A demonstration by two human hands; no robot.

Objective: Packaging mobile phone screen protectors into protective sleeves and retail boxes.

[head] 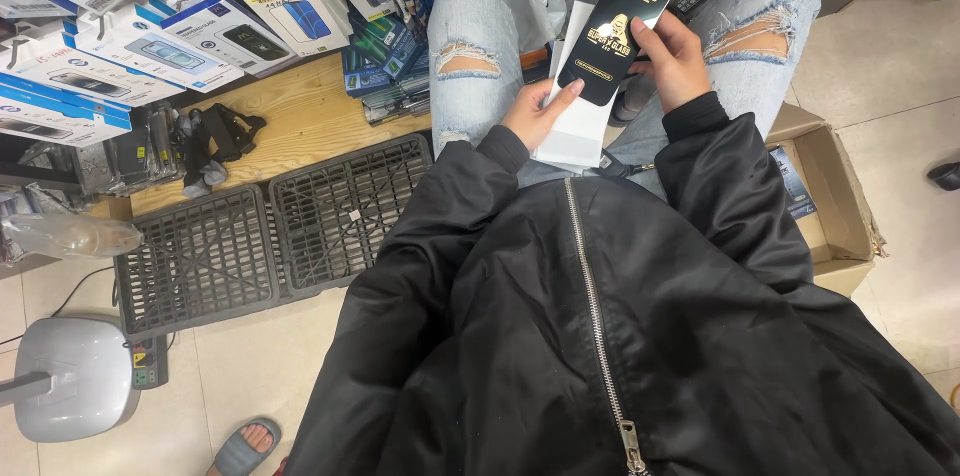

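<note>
I sit in a black zipped jacket and ripped light jeans. My right hand point(675, 58) grips a flat black packet point(616, 28) with gold print by its right edge, held upright above my lap. My left hand point(538, 113) holds a stack of white flat packets point(578, 131) from below, its fingertips touching the lower edge of the black packet. The black packet overlaps the top of the white stack.
Two dark plastic grid crates point(270, 231) lie flat on the floor to my left. Boxed phone accessories point(150, 31) crowd a wooden shelf point(300, 121). An open cardboard box point(830, 201) sits at my right. A grey fan base point(75, 376) and another person's sandalled foot point(245, 448) are lower left.
</note>
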